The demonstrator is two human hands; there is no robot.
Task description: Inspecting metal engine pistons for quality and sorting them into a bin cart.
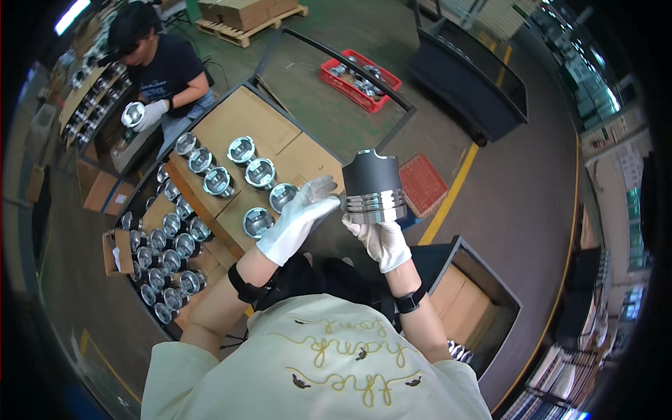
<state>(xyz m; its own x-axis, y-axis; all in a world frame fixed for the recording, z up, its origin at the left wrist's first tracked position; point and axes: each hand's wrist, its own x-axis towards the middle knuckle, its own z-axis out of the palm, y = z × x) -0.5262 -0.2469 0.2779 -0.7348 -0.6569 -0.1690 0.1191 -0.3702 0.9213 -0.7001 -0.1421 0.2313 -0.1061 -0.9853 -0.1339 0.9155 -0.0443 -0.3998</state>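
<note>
In front of my chest a piston [372,183] is held up, its dark grey skirt above and its shiny grooved ring end below. My right hand [381,243], in a white glove, grips it from beneath at the ring end. Just left of the piston, my gloved left hand [301,215] has its fingers stretched out toward it and holds nothing. Whether its fingertips touch the piston I cannot tell. Under and beside my left hand, several silver pistons [260,173] stand on the cardboard-covered table [227,117].
Many more pistons [170,260] stand on a lower surface at left. A person [168,77] at far left handles another piston. Beyond the table are a red crate [360,80] with metal parts, a red basket [423,185] and a dark cart [465,80]. A cardboard-lined bin [458,299] stands at right.
</note>
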